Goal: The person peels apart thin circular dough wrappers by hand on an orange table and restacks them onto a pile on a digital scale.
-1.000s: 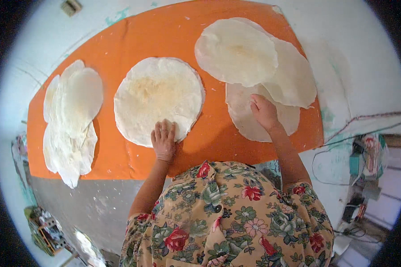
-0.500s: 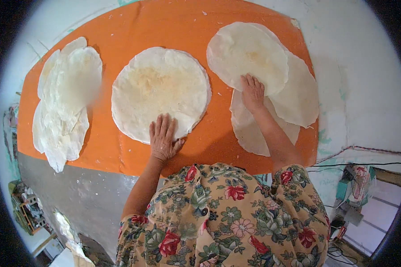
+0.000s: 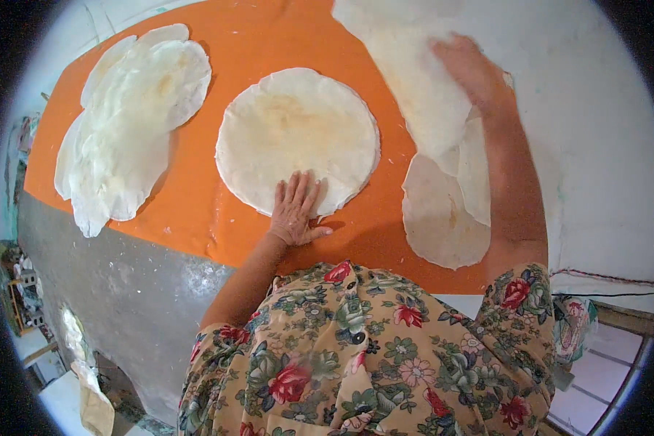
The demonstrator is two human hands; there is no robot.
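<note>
My left hand [image 3: 296,211] lies with its fingers spread on the near edge of a round stack of thin pale flatbreads [image 3: 298,138], browned a little in the middle. At the upper right my right hand [image 3: 466,67] is smeared by motion, over a pale flatbread [image 3: 407,80] that stretches towards the far edge. Its fingers are too blurred to show whether they grip the sheet. Below that sheet another thin flatbread [image 3: 443,218] rests on the orange cloth [image 3: 196,189], overlapped by others. To the left sits a pile of overlapping flatbreads [image 3: 134,123].
Past the cloth's near left edge is a grey floor [image 3: 138,298]. A white wall [image 3: 588,182] stands on the right, with dark cables [image 3: 607,280] along it. Assorted clutter [image 3: 23,283] shows at the far left, and pale crumpled sheeting [image 3: 76,338] lies at the lower left.
My right hand has moved up and away, and the upper right flatbread has shifted with it towards the far edge. My left hand stays on the middle stack. The view has shifted.
</note>
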